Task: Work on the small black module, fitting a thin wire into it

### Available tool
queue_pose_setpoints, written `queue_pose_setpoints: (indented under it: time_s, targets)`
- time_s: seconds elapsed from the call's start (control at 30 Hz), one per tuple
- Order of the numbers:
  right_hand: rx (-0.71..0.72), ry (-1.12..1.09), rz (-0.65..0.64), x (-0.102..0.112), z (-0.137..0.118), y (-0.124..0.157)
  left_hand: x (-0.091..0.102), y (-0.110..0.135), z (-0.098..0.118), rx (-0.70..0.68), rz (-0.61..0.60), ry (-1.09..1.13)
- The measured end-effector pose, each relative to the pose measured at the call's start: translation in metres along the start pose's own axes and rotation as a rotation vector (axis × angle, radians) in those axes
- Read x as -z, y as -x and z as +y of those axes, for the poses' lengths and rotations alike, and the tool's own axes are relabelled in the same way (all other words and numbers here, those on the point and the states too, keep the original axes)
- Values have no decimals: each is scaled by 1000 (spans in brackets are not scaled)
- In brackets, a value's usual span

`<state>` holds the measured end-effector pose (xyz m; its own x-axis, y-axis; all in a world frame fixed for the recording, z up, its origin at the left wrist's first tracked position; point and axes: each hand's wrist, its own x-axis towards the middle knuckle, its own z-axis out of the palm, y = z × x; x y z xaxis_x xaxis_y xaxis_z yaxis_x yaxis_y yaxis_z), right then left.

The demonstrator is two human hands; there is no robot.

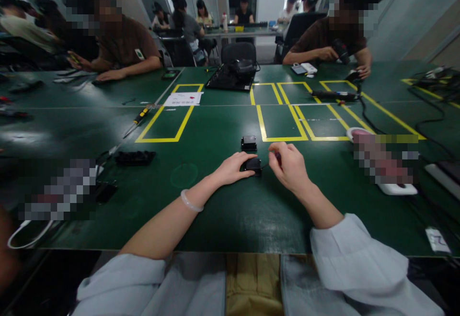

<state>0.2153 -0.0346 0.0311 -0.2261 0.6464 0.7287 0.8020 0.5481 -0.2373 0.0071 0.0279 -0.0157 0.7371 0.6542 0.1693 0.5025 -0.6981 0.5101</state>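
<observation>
Left hand (235,168) lies flat on black part (252,164); right hand (290,165) curled beside.

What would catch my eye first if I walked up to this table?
Probably the two hands at the centre: the left hand rests on a small black part on the green table, while the right hand pinches something small beside it. A second black part lies just beyond, near bright yellow taped rectangles. Other people sit working along the far side.
</observation>
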Motion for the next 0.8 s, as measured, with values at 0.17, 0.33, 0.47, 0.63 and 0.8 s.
queue_pose_setpoints:
  time_s: [0.17,0.33,0.47,0.63,0.8]
  targets:
    - [-3,5,-13,-1,2,1,-1,0,-1,-5,14,-1]
    - [8,28,-1,-1,3,2,-1,0,-1,-9,13,1]
    - [1,31,17,-1,2,1,0,0,-1,-5,12,11]
    - [21,57,33,-2,2,1,-1,0,-1,-6,12,9]
    - [18,60,9,-1,2,0,-2,0,-2,-11,18,4]
